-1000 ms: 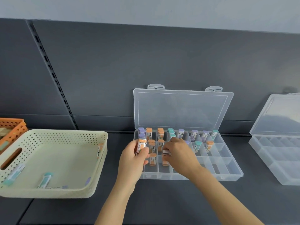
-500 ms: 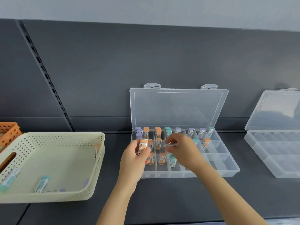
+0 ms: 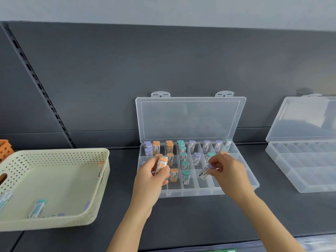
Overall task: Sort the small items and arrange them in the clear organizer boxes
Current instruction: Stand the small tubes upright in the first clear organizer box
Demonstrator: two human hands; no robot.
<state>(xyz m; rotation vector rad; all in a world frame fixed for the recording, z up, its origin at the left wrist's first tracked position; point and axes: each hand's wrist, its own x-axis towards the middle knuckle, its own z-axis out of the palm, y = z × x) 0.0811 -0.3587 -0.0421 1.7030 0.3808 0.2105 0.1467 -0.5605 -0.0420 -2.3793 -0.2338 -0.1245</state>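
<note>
Cream plastic forms the perforated basket at the left end of the shelf, with an orange basket beyond its far left corner. A few unsorted tubes lie on its floor, among them a teal-capped tube.

The left grip, over the front left corner of the open organizer box, is wrapped round an orange-capped tube held tilted. Inside the box, tubes stand cap-up, grouped largely by cap colour.

The right grip pinches a purple-capped tube near its cap. The label end points down and left over a front-row compartment, right of the teal column, that appears vacant.

A second organizer box, lid raised, sits near the right end of the shelf.

The step in hand is judged to be seating the purple tube:
- Turn it upright and lower it base first between the dividers.
- Keep it clear of the neighbouring teal tubes.
- Release it only once it rests on the compartment floor.
- Hold the orange tube back until the right grip is clear.
</note>
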